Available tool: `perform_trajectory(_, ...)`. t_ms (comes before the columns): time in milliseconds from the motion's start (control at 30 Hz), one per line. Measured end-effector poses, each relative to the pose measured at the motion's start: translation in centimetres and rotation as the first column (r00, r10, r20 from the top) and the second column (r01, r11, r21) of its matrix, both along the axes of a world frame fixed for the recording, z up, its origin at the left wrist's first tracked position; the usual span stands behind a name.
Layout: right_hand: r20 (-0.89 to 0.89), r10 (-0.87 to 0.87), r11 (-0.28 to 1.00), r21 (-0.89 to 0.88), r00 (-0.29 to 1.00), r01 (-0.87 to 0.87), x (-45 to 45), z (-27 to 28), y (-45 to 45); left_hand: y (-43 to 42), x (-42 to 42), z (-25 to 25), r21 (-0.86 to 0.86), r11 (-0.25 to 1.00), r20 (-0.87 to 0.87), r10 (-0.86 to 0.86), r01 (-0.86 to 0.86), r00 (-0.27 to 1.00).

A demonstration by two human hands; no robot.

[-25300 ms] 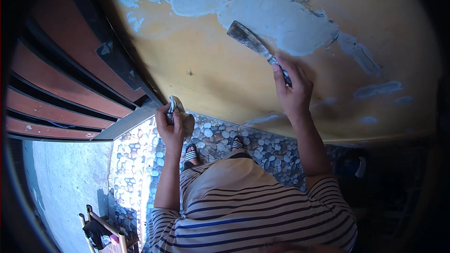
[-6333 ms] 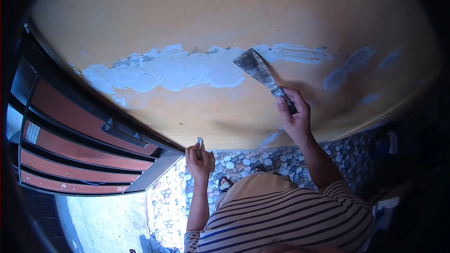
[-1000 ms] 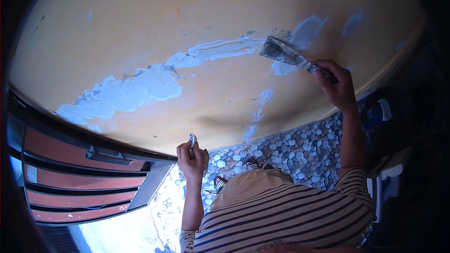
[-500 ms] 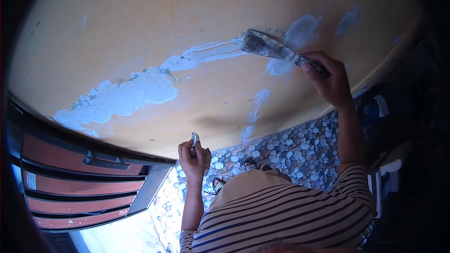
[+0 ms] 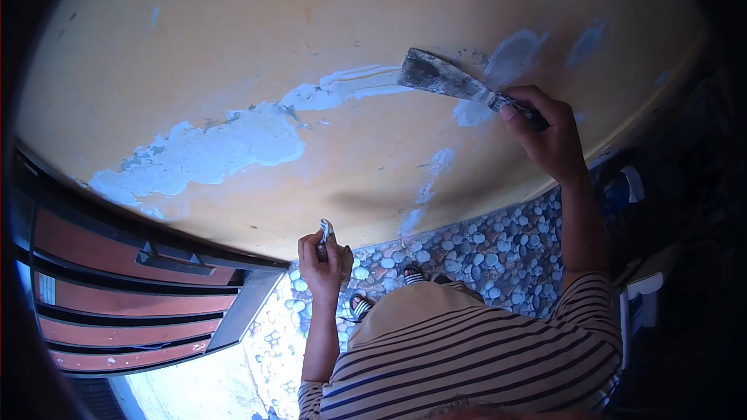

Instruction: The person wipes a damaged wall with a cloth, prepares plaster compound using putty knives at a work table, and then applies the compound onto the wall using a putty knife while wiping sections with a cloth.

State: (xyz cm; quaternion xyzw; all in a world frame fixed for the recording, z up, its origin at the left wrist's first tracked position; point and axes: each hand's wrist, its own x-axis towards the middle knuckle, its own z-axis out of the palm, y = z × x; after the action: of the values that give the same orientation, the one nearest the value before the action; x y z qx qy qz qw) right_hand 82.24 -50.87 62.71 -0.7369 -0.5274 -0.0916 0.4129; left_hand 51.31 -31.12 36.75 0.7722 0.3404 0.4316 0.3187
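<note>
My right hand (image 5: 548, 136) grips a putty knife (image 5: 443, 78) by its handle. The stained, wide blade lies at or just over the wall (image 5: 342, 23), by the right end of a long white streak of filler (image 5: 334, 92). Whether its edge touches the surface I cannot tell. Lower down, near the wall's foot, my left hand (image 5: 320, 264) is closed around a small object with a whitish tip (image 5: 325, 229). Its kind is mostly hidden by the fingers. A broad, rough filler patch (image 5: 233, 144) spreads to the left of the streak.
More filler patches (image 5: 517, 54) mark the wall at the right. Below is a pebbled floor (image 5: 498, 257) with my sandalled feet (image 5: 414, 274). A red-brown slatted piece (image 5: 132, 264) with a dark frame stands at lower left. White and blue objects (image 5: 642, 295) sit in shadow at right.
The wall and its patches have shifted slightly rightward in view. Against them, the putty knife has moved a little left along the filler streak. My left hand keeps its grip.
</note>
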Motion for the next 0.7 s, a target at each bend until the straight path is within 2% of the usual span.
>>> perform_trajectory(33, -0.049, -0.027, 0.999, -0.036, 0.998, 0.026, 0.2, 0.2, -0.6, -0.1, -0.2, 0.0, -0.012, 1.000, 0.003, 0.017, -0.017, 1.000)
perform_trajectory(233, -0.046, -0.028, 0.995, -0.093, 0.999, 0.024, 0.0, 0.4, -0.3, 0.1, -1.6, -1.5, -0.074, 0.996, -0.016, 0.041, -0.042, 0.999)
perform_trajectory(467, -0.007, 0.042, 0.999, -0.005, 0.999, -0.042, -2.3, 0.1, 2.4, 0.2, -0.7, -1.1, -0.049, 0.998, 0.020, 0.043, -0.042, 0.999)
perform_trajectory(633, -0.052, -0.072, 0.991, -0.117, 0.996, 0.066, -0.6, -0.1, -0.7, 0.2, -1.6, -1.5, -0.072, 0.994, 0.015, 0.083, -0.082, 0.996)
perform_trajectory(700, -0.056, -0.053, 0.994, -0.099, 0.997, 0.048, -0.7, -0.5, -0.1, 0.2, -1.9, -1.8, -0.070, 0.994, -0.006, 0.083, -0.083, 0.997)
